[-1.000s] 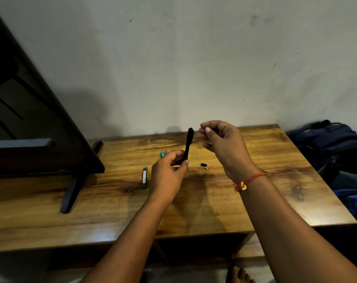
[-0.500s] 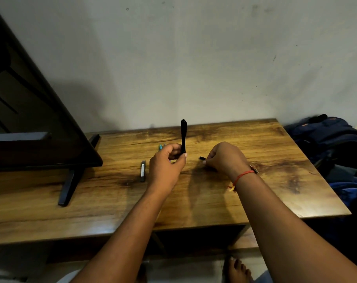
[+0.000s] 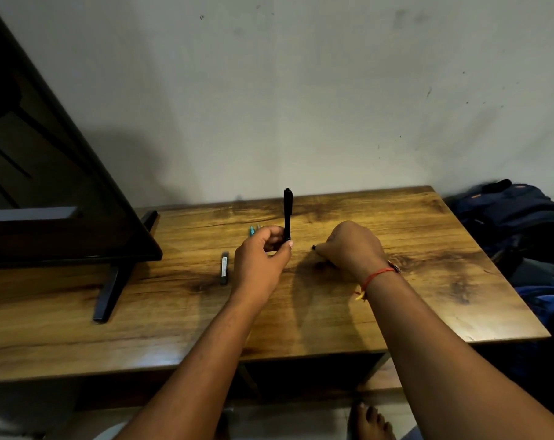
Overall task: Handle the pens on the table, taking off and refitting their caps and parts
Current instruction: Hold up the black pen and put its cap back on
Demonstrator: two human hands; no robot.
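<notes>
Two hands I logged: left hand [image 3: 260, 262] pinched black pen [image 3: 287, 214] upright, right hand [image 3: 352, 246] curled at black cap [image 3: 313, 248], grip unclear. Left hand partly hid teal pens [image 3: 253, 230]; TV [image 3: 63, 185] stood left.

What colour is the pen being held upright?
Black; the pen stands out against the table in the head view.

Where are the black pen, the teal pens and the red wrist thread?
black pen [image 3: 287, 212]: head view, middle of its upright barrel.
teal pens [image 3: 252, 231]: head view, the tip showing on the table.
red thread [image 3: 375, 275]: head view, the strand across the right wrist.
</notes>
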